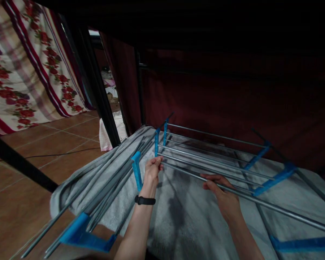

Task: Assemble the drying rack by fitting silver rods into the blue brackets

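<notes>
A long grey metal rod (262,202) slants across in front of me toward the lower right. My left hand (151,171), with a black band (145,200) on its wrist, pinches the rod's left end close to a blue plastic bracket (156,143). Farther along, my right hand (222,195) has its thumb and fingers closed around the same rod. Behind it, several thinner rods (216,139) span from the upright blue brackets to a tilted blue bracket (276,179) on the right. Another blue bracket (137,169) stands just left of my left wrist.
Loose rods (108,187) lie in a bundle on the grey blanket (178,216). Blue brackets sit at lower left (83,234) and lower right (306,244). A black frame post (100,86) rises at left, with a dark overhang above. Tiled floor (67,133) and a flowered cloth (29,72) are beyond.
</notes>
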{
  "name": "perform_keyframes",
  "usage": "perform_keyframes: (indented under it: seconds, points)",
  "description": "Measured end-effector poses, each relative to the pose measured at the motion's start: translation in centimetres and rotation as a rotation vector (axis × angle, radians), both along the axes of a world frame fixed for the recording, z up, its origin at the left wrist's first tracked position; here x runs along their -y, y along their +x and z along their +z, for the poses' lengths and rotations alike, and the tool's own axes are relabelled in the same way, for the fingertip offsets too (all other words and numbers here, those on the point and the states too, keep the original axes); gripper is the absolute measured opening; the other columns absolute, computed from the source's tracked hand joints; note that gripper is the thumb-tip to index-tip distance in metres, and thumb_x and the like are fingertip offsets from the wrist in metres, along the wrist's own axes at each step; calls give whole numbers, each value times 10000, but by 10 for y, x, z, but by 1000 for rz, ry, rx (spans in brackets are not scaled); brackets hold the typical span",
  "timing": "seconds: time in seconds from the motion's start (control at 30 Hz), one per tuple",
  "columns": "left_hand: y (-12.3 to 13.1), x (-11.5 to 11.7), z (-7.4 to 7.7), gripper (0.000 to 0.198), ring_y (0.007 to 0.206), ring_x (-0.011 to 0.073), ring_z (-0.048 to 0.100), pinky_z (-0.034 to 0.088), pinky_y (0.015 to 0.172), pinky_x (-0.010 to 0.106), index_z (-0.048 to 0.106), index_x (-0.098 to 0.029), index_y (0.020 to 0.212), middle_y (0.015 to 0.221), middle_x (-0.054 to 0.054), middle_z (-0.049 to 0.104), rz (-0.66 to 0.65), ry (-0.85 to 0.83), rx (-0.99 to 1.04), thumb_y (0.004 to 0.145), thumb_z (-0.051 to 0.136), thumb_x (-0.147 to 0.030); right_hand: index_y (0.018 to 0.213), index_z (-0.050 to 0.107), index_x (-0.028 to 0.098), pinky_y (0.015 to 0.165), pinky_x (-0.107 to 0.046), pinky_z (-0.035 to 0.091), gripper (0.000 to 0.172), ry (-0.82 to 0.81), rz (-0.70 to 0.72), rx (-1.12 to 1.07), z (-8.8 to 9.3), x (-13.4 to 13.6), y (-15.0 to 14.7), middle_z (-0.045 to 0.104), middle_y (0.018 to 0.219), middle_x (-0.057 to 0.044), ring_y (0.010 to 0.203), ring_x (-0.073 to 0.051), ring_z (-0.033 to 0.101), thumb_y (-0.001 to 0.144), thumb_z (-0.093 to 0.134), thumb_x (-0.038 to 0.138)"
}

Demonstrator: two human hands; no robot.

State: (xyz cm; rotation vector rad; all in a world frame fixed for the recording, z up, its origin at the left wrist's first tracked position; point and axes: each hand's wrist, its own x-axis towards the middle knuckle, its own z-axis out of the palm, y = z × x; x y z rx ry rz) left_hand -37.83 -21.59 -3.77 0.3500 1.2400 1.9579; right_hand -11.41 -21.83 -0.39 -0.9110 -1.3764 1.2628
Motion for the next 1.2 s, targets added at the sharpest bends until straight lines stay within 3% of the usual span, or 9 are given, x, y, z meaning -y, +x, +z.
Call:
perform_keyframes:
  seconds: [0.23, 0.43, 0.53, 0.63, 0.93, 1.2]
  points:
    - [-6, -11, 16, 178, 536, 56, 579, 475, 535, 161, 667, -116, 881, 734, 19, 660, 56, 230, 197, 715, 714, -71, 882, 673, 226, 772, -330, 562, 241, -36, 18, -256, 19, -23, -39, 721, 1014, -32, 770, -148, 676, 735, 771, 390]
    - [-20, -8, 22, 298, 893, 149, 680, 553, 767, 255, 663, -186, 1023, 1054, 67, 695, 210, 242, 126, 742, 683, -89, 874, 686, 198, 796, -359, 567, 312, -3, -83, -265, 24, -49, -69, 722, 899, -28, 778, -172, 693, 698, 788, 434]
    - [-21, -10, 18, 376, 1170, 199, 592, 494, 969, 315, 654, -223, 1098, 1279, 67, 622, 256, 212, -26, 737, 685, -120, 876, 685, 188, 790, -357, 567, 326, 29, -167, -320, 17, -58, -74, 723, 912, -41, 806, -179, 695, 695, 786, 439]
    - [-20, -12, 14, 462, 1323, 223, 467, 367, 1114, 361, 615, -244, 1201, 1383, 57, 554, 252, 176, -226, 748, 690, -189, 873, 683, 183, 783, -352, 570, 317, 36, -211, -372, 10, -63, -75, 719, 886, -35, 805, -176, 694, 699, 785, 428]
    - [-20, -13, 8, 571, 1394, 225, 372, 306, 1153, 375, 543, -267, 1302, 1481, 47, 451, 198, 157, -263, 751, 692, -243, 859, 689, 181, 806, -365, 576, 278, 37, -237, -433, 11, -73, -77, 701, 853, -13, 765, -151, 681, 713, 782, 397]
    - [-15, -13, 10, 607, 1387, 229, 381, 347, 1126, 363, 519, -279, 1333, 1484, 42, 446, 166, 169, -258, 754, 696, -234, 837, 692, 187, 799, -331, 579, 254, 14, -205, -477, 7, -79, -80, 691, 847, 2, 755, -130, 677, 701, 798, 374]
